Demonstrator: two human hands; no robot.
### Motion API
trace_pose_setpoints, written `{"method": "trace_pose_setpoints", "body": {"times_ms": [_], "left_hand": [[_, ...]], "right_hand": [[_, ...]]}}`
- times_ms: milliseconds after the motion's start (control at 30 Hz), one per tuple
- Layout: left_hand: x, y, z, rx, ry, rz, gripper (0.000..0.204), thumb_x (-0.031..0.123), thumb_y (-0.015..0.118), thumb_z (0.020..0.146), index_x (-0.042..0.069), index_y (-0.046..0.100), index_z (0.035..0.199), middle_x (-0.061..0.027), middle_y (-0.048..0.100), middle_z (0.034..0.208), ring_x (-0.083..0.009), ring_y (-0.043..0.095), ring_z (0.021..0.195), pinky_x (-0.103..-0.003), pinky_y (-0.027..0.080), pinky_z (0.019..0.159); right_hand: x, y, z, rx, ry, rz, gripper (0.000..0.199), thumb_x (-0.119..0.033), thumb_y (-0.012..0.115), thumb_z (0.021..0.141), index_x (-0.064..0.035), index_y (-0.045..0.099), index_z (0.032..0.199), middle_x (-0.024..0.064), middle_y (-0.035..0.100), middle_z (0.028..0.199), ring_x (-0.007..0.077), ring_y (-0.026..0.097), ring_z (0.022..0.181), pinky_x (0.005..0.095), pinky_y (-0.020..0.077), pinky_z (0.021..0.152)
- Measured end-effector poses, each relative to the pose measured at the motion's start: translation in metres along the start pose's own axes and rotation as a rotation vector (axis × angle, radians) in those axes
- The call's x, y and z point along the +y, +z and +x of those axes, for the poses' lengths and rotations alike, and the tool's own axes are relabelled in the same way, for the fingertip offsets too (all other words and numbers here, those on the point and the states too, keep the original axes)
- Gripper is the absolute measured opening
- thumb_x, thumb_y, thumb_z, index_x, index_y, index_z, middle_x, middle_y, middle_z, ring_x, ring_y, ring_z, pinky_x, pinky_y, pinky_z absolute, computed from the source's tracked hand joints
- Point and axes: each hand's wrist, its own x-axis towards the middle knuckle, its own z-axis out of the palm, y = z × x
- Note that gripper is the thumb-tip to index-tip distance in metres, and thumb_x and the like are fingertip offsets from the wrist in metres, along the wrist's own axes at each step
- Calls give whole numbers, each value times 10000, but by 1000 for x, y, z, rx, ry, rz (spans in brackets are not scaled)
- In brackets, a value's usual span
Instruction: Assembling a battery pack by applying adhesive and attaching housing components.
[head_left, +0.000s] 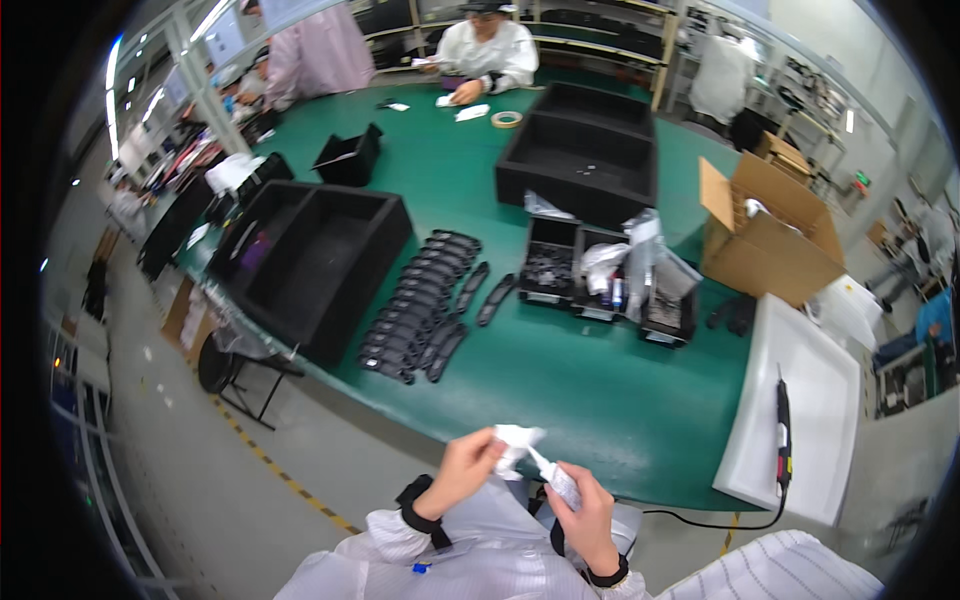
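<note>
Left hand [466, 470] pinching crumpled white wipe [513, 448], right hand [586, 515] curled round pointed white tube [563, 486]

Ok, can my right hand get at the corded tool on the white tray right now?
Probably, though the right hand holds a white tube; nothing seems to stand between the hand and the tool, which lies uncovered on the tray.

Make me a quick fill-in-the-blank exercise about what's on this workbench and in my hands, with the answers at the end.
1. Your left hand holds a white item; the white tube is in your ____ hand.
2. The tabletop is coloured ____.
3. The corded tool lies in a ____ tray.

Missing words: right; green; white.
</note>
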Motion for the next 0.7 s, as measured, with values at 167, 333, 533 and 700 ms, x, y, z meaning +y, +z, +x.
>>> {"method": "trace_pose_setpoints", "body": {"times_ms": [167,333,533,700], "left_hand": [[-10,20,-9,-17,-59,-109,154,135,607,967,-16,623,941,9,526,729,-49,436,639,-245,372,548],[-6,16,-12,8,28,9,191,109,596,973,-35,574,848,7,454,733,-47,393,674,-247,330,554],[-14,6,-3,229,-25,-421,216,152,557,1003,-33,658,1047,-29,675,916,-82,615,817,-238,493,722],[2,-6,5,98,-227,-542,212,135,572,990,-43,629,1089,-31,659,947,-106,621,892,-250,495,788]], "right_hand": [[6,10,2,-142,-44,11,336,-85,746,796,7,622,1094,192,687,949,354,680,837,366,527,744],[7,9,1,-174,-104,-39,340,-78,737,798,23,616,1099,206,679,997,363,677,872,384,525,773],[1,7,7,-188,-54,-18,359,-17,738,783,36,626,1119,178,686,993,296,684,858,316,519,785],[11,1,2,-139,96,221,331,-38,733,813,30,629,1120,184,694,1022,272,696,908,315,520,799]]}}
